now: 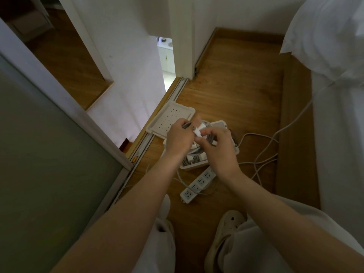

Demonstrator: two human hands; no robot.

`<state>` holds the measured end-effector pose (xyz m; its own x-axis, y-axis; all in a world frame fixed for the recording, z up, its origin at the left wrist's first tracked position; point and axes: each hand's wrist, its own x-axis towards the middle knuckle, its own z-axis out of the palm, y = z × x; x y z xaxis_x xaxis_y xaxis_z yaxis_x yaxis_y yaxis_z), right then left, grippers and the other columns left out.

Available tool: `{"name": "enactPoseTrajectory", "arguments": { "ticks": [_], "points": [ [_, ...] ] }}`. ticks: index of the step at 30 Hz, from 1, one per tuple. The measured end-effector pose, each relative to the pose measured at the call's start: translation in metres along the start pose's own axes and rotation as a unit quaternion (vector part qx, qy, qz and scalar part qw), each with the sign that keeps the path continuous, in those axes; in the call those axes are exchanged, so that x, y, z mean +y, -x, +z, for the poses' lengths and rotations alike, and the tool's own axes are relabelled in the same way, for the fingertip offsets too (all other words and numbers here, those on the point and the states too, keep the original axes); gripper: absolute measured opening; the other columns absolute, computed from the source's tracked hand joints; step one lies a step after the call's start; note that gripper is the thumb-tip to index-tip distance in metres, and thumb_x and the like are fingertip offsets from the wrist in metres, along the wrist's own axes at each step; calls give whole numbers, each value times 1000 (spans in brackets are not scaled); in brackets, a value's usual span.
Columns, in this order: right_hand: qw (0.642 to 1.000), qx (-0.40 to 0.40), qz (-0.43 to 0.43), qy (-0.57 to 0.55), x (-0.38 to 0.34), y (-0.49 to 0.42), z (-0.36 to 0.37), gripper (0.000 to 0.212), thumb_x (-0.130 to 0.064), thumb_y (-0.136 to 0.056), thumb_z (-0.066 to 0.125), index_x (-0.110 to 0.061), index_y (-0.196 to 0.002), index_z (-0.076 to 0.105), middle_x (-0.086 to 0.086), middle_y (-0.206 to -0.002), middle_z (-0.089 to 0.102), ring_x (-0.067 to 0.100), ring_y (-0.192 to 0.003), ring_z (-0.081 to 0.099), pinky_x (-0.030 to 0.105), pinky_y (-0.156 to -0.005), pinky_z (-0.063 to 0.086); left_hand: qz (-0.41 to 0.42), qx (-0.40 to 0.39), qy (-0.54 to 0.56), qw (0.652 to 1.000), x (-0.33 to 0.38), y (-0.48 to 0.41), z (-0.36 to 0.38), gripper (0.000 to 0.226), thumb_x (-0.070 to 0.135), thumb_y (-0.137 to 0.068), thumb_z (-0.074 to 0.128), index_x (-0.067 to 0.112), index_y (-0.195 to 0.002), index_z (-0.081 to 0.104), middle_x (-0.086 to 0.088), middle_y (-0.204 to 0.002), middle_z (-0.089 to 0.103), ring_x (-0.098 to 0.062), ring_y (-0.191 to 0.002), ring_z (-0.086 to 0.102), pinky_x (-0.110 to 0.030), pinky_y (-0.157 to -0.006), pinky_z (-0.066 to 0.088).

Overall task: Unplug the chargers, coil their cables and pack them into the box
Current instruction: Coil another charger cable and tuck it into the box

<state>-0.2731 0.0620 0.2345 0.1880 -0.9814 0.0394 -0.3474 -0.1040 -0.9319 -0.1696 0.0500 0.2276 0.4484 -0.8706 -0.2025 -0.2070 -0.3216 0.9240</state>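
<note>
A white box stands open on the wooden floor, with coiled chargers lying inside it. Its perforated lid lies just beyond, to the left. Above the box, my left hand grips a grey coiled cable. My right hand pinches the white charger plug and part of the same cable between thumb and fingers. Both hands are close together, almost touching. A white power strip lies on the floor in front of the box, with its visible sockets free of plugs.
Loose white cables trail across the floor to the right, one rising to the bed. A sliding door and its floor track run along the left. My knees and slippers are at the bottom.
</note>
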Motion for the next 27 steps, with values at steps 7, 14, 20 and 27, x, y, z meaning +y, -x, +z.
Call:
{"name": "enactPoseTrajectory", "arguments": {
  "ticks": [7,14,20,27],
  "points": [
    [995,35,14,-89,-13,1,-10,15,-17,-97,47,-10,-94,60,-7,-81,65,-5,-69,59,10,-61,45,-33,2,-111,993,-27,-18,-12,31,45,-92,53,19,-74,51,0,-75,55,-14,-66,53,-27,-58,45],
    [966,16,130,-221,-22,-9,-33,25,-16,-101,34,-17,-95,58,-4,-64,46,6,-51,43,24,-53,47,-91,47,-92,990,-40,-27,-34,31,44,-91,55,14,-89,55,0,-81,54,-21,-79,56,-34,-72,52],
    [982,-83,75,153,9,-17,-31,22,-19,-99,40,-9,-99,59,7,-85,63,16,-68,57,22,-57,45,-141,75,48,986,-20,-25,-31,27,39,-91,58,14,-80,54,-1,-76,53,-13,-65,50,-22,-52,42],
    [940,-158,21,303,11,-12,-41,24,-21,-99,41,-4,-102,57,9,-87,58,18,-77,50,29,-65,38,-94,135,3,986,-26,-29,-38,29,44,-89,58,15,-91,58,3,-79,55,-9,-69,54,-21,-55,44]
  ]
}}
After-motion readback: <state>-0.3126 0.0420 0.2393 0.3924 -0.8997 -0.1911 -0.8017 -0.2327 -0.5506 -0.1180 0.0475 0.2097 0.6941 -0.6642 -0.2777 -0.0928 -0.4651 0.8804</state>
